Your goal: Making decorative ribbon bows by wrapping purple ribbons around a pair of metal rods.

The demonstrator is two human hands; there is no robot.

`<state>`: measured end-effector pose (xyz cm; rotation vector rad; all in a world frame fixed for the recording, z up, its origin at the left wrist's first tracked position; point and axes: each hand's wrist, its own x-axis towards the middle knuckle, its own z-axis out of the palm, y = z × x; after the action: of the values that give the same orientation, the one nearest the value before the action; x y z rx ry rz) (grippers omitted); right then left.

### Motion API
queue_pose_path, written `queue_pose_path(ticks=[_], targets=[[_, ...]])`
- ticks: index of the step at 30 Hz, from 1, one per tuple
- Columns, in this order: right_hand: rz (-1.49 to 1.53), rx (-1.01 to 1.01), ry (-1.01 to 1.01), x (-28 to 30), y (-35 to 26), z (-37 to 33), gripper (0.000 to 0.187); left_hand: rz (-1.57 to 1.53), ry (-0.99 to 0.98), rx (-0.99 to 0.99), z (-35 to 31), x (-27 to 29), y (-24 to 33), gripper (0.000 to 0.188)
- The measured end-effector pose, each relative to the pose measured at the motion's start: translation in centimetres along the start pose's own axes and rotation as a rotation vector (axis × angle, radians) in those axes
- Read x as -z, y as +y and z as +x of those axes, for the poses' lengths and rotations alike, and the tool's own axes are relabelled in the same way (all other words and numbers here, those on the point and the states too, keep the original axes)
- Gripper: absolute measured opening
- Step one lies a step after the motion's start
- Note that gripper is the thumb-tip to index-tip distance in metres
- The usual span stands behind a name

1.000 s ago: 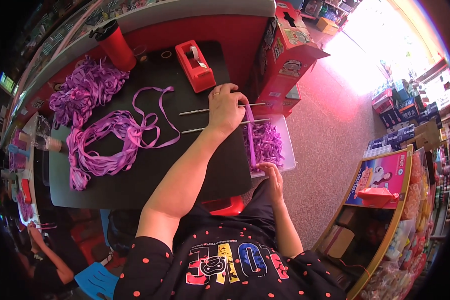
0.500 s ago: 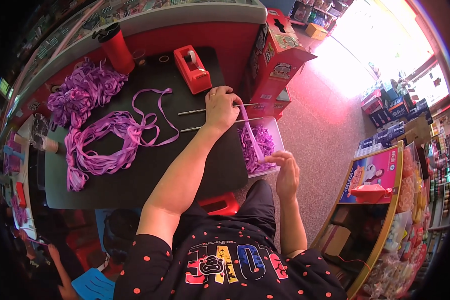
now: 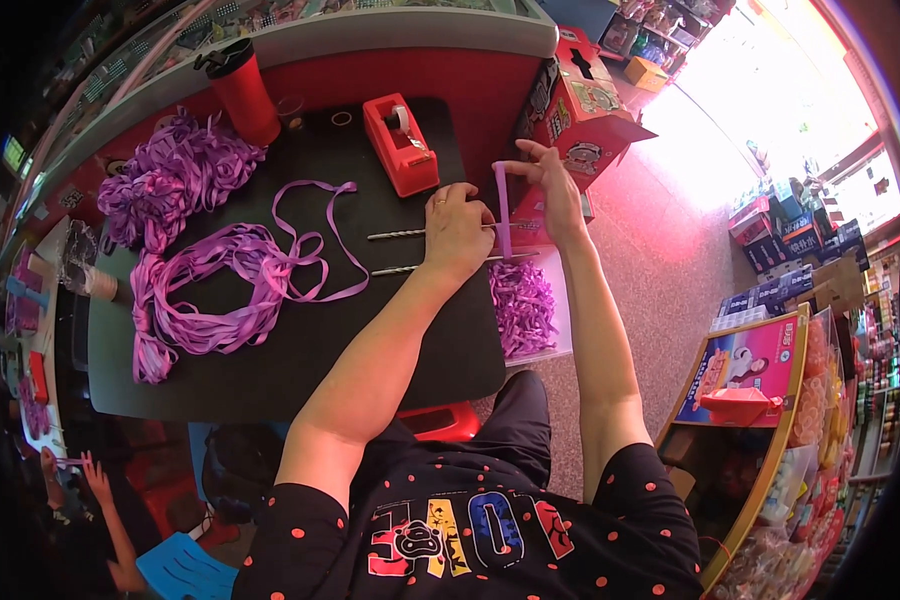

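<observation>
Two thin metal rods, an upper [image 3: 395, 235] and a lower one [image 3: 395, 270], lie across the black table's right edge with their ends jutting out. My left hand [image 3: 457, 235] is curled over the upper rod, its fingertips closed at the purple ribbon [image 3: 504, 215]; the exact grip is partly hidden. Beyond the table edge my right hand [image 3: 552, 190] is raised, pinching the ribbon and drawing it up taut past the rods. A loop of purple ribbon [image 3: 210, 250] lies coiled on the table, one loose strand trailing toward the rods. Behind it sits a tangled purple ribbon heap [image 3: 175, 170].
A white box [image 3: 560, 300] full of short purple ribbon pieces is below the table's right edge. On the table stand a red tape dispenser [image 3: 402, 150] and a red tumbler [image 3: 242, 100]. Red cartons [image 3: 585, 110] stand beyond; a display stand [image 3: 745, 380] is at right.
My right hand has swung up from beside the white box to above the rods, carrying the ribbon with it. My left hand stays at the rods.
</observation>
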<state>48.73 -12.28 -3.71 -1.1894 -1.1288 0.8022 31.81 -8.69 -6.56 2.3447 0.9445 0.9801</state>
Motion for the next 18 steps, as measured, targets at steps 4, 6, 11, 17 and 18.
queue_pose_path(ticks=[4,6,11,17,18], targets=[[-0.151,-0.156,-0.066,-0.5,2.4,0.0,0.063,-0.004,0.014,0.010,0.0,0.1,-0.3,0.009],[-0.138,-0.147,-0.087,-0.2,4.0,-1.2,0.062,0.000,0.018,0.006,0.1,-0.1,-0.2,0.009],[-0.081,-0.309,0.014,-1.1,5.0,-6.7,0.057,0.000,0.041,0.013,0.0,0.0,-0.5,0.006],[-0.053,-0.148,0.143,-2.3,4.7,-14.0,0.040,-0.003,0.070,-0.023,0.1,0.1,0.2,0.015],[-0.022,-0.143,0.162,-3.3,3.0,-14.2,0.036,-0.089,0.123,-0.018,0.2,0.3,0.1,0.020]])
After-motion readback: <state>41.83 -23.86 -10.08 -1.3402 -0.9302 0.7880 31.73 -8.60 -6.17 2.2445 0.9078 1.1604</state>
